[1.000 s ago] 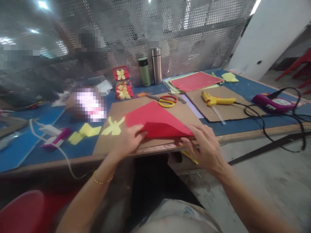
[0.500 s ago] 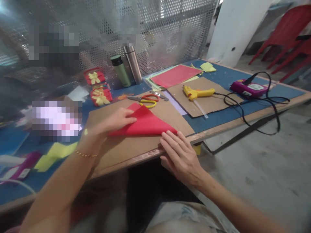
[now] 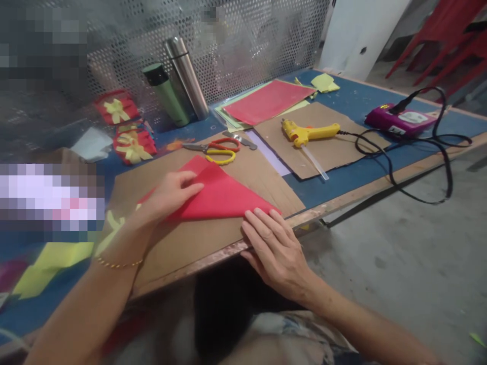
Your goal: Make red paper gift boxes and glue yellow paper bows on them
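Folded red paper [image 3: 224, 195] lies as a triangle on a brown cardboard sheet [image 3: 190, 248] at the table's front edge. On its left part rests my left hand [image 3: 169, 195], thumb and forefinger a little apart; its other fingers are partly hidden. My right hand [image 3: 276, 248] lies with fingers stretched out at the paper's right corner, fingertips touching the lower edge and thumb lower down by the table edge. Just behind the paper are scissors [image 3: 215, 149] with red and yellow handles, beside a small grey metal tool [image 3: 243, 140].
A yellow glue gun [image 3: 310, 133] sits on another cardboard piece [image 3: 342, 147], its black cord running to a purple box [image 3: 399, 121]. Red sheets [image 3: 270, 101], a green bottle [image 3: 167, 96] and a steel flask [image 3: 188, 76] stand behind. Red ornaments with yellow bows [image 3: 133, 144] are left.
The view has shifted, so the table items sit differently in the picture. Both hands stay on the red paper, which remains folded in a triangle; the right hand is still at its right corner.
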`<state>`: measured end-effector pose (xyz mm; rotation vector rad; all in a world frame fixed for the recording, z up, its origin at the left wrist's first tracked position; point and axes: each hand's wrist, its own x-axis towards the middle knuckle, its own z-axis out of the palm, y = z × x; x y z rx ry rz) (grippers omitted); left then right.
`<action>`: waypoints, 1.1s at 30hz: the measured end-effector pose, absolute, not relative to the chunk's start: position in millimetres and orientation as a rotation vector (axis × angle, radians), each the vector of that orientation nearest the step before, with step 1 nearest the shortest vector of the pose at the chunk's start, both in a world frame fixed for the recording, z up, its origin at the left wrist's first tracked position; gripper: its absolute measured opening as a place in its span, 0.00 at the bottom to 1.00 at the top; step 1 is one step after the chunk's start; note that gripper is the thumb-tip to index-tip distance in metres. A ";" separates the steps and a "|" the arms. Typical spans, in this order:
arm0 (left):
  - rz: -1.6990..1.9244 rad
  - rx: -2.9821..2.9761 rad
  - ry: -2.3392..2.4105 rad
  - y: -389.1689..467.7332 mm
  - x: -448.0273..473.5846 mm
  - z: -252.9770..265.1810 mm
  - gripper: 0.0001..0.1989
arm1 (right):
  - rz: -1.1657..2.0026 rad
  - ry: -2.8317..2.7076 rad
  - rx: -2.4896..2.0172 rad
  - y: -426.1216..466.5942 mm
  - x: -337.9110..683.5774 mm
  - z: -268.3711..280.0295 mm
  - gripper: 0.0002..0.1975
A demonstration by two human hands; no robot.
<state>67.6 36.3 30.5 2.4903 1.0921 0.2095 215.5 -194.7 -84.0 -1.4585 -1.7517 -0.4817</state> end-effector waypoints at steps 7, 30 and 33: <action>0.219 2.499 1.128 35.6 70.7 30.5 0.16 | -0.435 -1.748 -1.458 -195.1 215.8 -79.5 0.23; 0.245 2.482 1.144 40.4 70.7 30.8 0.15 | -0.466 -1.788 -1.471 -189.9 221.9 -71.8 0.21; 0.262 2.499 1.152 40.8 69.2 28.0 0.15 | -0.487 -1.794 -1.461 -190.4 221.1 -73.8 0.21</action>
